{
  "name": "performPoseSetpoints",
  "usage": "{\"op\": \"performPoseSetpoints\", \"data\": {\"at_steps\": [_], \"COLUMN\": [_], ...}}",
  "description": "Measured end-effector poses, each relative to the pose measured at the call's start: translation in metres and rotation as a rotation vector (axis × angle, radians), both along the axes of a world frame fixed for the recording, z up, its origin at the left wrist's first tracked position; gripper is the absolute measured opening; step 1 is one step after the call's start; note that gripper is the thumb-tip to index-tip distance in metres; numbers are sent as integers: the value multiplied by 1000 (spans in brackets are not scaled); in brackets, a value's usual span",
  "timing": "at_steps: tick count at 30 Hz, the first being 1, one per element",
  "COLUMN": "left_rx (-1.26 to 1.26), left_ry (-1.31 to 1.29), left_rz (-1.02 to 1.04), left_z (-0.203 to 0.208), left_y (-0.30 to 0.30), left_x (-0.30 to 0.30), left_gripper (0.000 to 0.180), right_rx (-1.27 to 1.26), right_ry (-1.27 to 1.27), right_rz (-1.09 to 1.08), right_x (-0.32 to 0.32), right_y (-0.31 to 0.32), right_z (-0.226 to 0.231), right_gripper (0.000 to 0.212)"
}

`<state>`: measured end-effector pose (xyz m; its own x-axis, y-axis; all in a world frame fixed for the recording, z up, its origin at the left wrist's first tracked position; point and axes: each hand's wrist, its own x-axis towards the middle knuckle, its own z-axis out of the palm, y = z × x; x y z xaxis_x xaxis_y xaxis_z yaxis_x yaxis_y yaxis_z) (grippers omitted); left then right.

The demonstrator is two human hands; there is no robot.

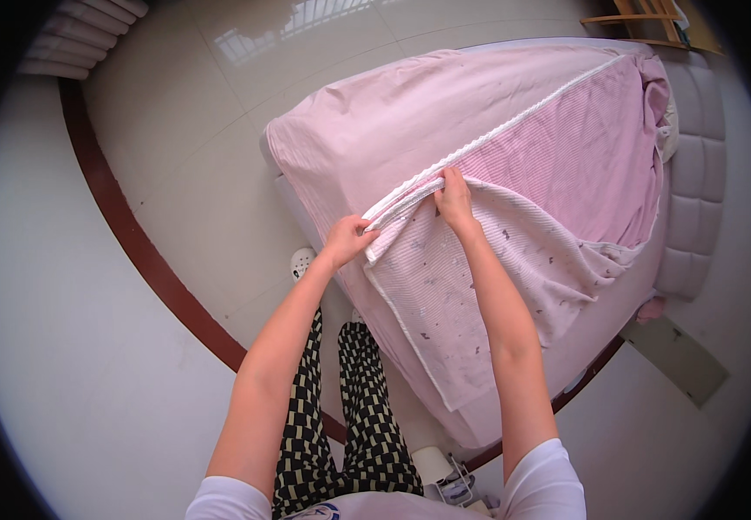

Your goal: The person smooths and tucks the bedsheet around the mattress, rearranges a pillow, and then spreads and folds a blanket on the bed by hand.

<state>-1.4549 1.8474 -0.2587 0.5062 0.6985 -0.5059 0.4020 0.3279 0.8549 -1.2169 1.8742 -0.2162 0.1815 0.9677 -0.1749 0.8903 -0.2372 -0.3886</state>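
With left hand [347,240] and right hand [454,201] both pinched nearly closed, holding the white-trimmed edge of a pink blanket [536,260] (paler and dotted with small dark motifs on its nearer part). Spread over a pink-sheeted bed [375,121], reaching towards the grey padded headboard [696,173].

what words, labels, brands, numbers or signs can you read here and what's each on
None readable.
Dark round print on the white cloth shirt: cut off and too small to read.
Small dark motifs on the pink striped cloth blanket: too small to make out.
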Motion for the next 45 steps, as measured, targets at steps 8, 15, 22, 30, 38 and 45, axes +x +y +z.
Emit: {"op": "performPoseSetpoints", "data": {"at_steps": [8,15,22,30,38,45], "left_rx": [-170,-57,10,127,36,-57], "left_ry": [-122,165,260,414,441,305], "left_rz": [92,-28,-109,-617,-904,-949], "left_z": [47,19,23,44,33,49], "left_y": [22,32,43,65,98,170], "left_x": [-16,-24,-18,6,25,25], "left_gripper": [27,17,24,31,31,23], "right_rx": [17,72,17,-90,-286,-464], "right_ry": [-9,13,126,150,110,59], "right_rz": [-195,-135,-254,-487,-632,-681], "right_x": [-20,-36,-44,-49,-38,-46], "right_y": [16,18,9,9,34,55], "right_z": [27,0,-7,-11,-13,-9], "right_gripper": [17,21,23,27,30,27]}}
